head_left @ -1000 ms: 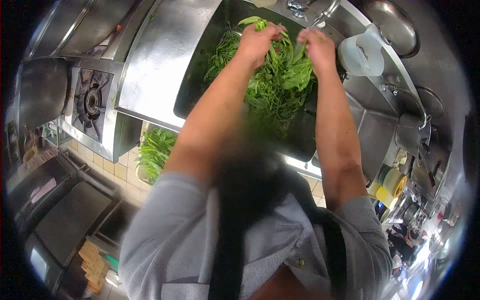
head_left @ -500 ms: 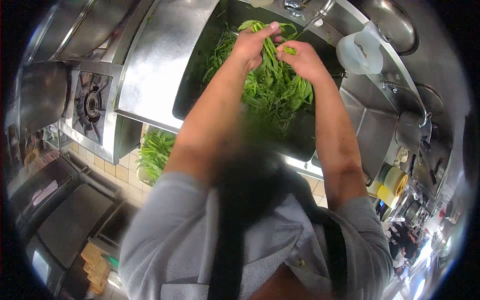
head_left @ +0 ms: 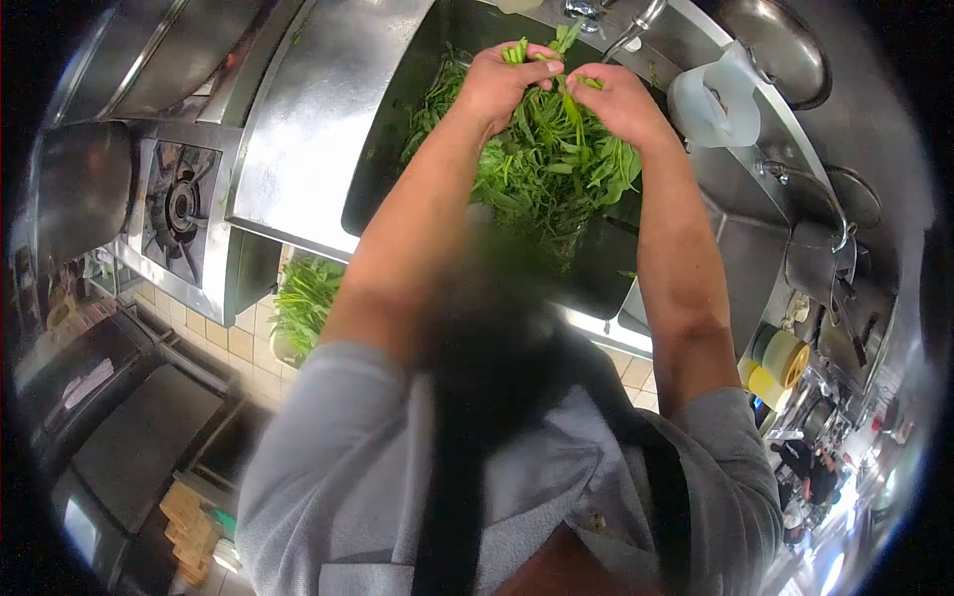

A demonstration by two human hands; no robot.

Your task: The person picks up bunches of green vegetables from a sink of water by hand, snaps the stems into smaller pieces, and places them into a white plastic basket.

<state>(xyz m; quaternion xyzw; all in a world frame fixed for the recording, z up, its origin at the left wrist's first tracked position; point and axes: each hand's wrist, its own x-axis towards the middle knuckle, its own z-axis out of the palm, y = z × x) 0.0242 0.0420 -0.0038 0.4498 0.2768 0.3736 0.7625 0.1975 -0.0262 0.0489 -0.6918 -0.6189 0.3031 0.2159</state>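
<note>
Over the deep steel sink [head_left: 383, 149], my left hand [head_left: 502, 84] is closed around a few green stems of leafy greens that look like water spinach. My right hand [head_left: 621, 104] pinches more of the stems close beside it, fingers closed, with leaves trailing below. The two hands almost meet at the stems. Beneath them a large loose heap of the leafy greens [head_left: 537, 179] fills the middle of the sink. Its lower part is blurred by something dark close to the camera.
A faucet [head_left: 636, 25] reaches over the sink's far rim. To the right stands a translucent plastic container [head_left: 711, 104]. A steel drainboard [head_left: 298, 129] and a gas burner [head_left: 183, 206] are on the left. More greens [head_left: 308, 298] sit low by the tiled floor.
My right hand has moved slightly right and up, drawing greens with it. My left hand has turned a little, and its thumb now points toward the right hand.
</note>
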